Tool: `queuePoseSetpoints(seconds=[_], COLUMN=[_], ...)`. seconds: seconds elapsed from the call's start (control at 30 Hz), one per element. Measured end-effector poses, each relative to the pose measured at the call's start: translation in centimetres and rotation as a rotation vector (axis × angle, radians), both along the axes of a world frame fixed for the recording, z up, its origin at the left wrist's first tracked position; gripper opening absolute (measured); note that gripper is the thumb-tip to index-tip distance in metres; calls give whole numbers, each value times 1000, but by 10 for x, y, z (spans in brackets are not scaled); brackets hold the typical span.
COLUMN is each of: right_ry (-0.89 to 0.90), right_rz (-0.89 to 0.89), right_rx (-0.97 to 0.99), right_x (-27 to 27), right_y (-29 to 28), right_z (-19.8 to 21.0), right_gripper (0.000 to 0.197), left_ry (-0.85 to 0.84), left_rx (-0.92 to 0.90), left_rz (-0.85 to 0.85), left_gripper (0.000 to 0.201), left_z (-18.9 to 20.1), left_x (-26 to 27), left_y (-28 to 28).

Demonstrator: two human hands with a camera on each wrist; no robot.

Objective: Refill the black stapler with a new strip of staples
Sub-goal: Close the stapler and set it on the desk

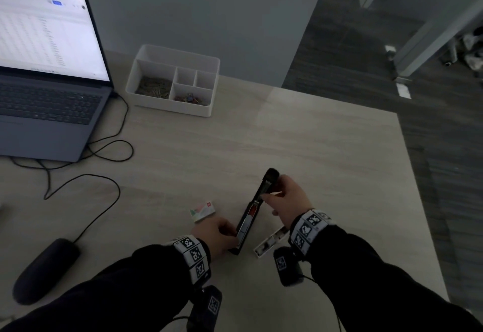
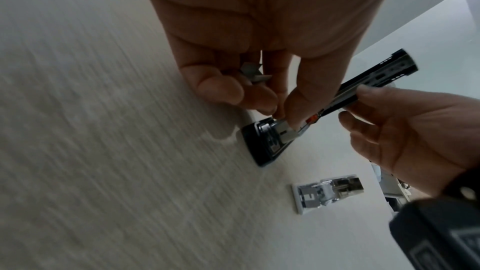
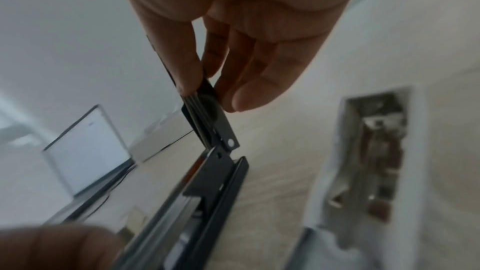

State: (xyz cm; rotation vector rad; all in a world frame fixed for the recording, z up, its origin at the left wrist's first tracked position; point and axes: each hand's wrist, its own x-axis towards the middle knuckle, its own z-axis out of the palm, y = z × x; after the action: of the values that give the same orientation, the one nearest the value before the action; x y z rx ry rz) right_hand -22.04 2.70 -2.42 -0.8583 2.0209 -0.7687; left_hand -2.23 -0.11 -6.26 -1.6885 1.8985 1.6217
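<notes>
Between the two hands on the desk [image 1: 300, 135], the black stapler [image 1: 245, 227] lies swung open, its lid [image 1: 268, 182] pinched by the right hand [image 1: 286, 199] while the left hand [image 1: 215, 232] pinches a strip of staples [image 2: 284, 130] at the near end of the open channel. Loading looks under way: seating the strip and closing the lid remain. Whether the strip sits fully in the channel stays hidden under the left fingers [image 2: 262, 98]; the staple box [image 1: 202, 211] beyond the left hand is small and blurred.
</notes>
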Motion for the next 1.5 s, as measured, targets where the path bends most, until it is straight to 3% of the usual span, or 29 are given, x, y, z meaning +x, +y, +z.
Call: queuePoseSetpoints(seconds=[0.2,0.4,0.53,0.6,0.77,0.9,1.13,1.3,1.4,1.5], right_ry=[284,357,390,420,415,351,276,296,251,191], right_rz=[500,641,608,548,252,106,54,16,45,68], right_rx=[-187,-49,-62,-90,-24,103,137,34,-109,-240], right_x=[13,28,29,24,-2,-18,-18,-10,0,12], right_y=[22,36,42,46,65,82,98,104,106,98], right_z=[-5,-12,-15,-14,-19,-25,-39,-26,-13,4], right_gripper=[37,38,36,36,27,26,31,21,12,13], left_ry=[20,85,85,67,0,-34,-44,19,198,415], left_rx=[11,38,22,-8,-58,-147,-200,-127,-116,160], left_rz=[42,93,228,190,5,-86,-129,27,188,329], left_gripper=[14,11,23,17,47,45,38,46,34,26], left_z=[-3,-3,-1,3,8,1,-6,7,31,59], left_x=[3,14,21,19,7,-4,-18,-23,-23,-29], left_y=[0,2,2,2,9,12,14,5,4,8])
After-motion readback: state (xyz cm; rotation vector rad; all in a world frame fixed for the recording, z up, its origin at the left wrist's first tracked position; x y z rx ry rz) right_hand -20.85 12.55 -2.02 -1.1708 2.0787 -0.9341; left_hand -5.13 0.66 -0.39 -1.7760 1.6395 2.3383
